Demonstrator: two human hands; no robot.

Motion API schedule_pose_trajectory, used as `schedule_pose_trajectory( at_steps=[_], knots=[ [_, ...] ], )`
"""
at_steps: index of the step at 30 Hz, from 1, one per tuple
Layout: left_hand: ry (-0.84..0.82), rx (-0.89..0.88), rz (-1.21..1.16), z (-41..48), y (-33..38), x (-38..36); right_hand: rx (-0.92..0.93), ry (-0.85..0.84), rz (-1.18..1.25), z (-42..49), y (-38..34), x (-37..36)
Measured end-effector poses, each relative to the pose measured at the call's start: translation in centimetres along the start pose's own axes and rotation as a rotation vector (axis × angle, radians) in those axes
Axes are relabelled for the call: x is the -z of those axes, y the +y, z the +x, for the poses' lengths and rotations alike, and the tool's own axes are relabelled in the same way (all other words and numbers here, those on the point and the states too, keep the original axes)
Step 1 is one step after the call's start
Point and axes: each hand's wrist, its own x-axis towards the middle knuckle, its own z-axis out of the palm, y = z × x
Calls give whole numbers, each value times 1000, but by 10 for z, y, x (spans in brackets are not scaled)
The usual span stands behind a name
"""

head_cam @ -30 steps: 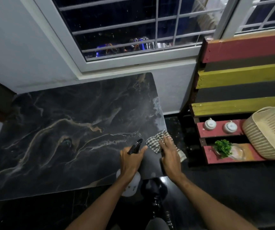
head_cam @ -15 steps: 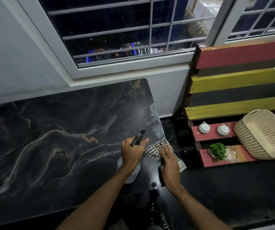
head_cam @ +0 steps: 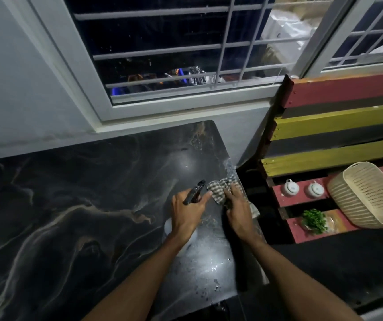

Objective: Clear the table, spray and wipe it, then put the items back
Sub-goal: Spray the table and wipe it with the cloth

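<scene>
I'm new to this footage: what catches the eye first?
Over the dark marble table, the left hand grips a spray bottle and the right hand holds a checked cloth on the wet right edge. Beside it, a cream basket rests on a red-and-yellow slatted bench.

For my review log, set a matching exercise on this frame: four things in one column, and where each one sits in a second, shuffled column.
Things:
1. spray bottle
2. cloth
3. basket
4. green plant

Places:
A. tipped over on the wooden rack
B. in the left hand
C. in the right hand, at the right edge of the table
D. on the rack's lowest red plank, below two white jars

Pairs: 1-B, 2-C, 3-A, 4-D
</scene>
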Motion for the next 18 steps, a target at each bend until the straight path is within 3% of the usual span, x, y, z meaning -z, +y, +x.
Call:
schedule_pose_trajectory(
  at_steps=[4, 10, 15, 18],
  knots=[
    [8, -1, 22, 25, -5, 10, 67, -4, 100, -46, -10, 0],
    [35, -36, 15, 45, 5, 5, 29, -29, -23, 111, -5, 9],
    [85, -55, 6, 62, 19, -7, 199, -76, -13, 67, 15, 2],
    [118, -49, 26, 79, 24, -19, 199, -56, 33, 132, 13, 7]
  ],
)
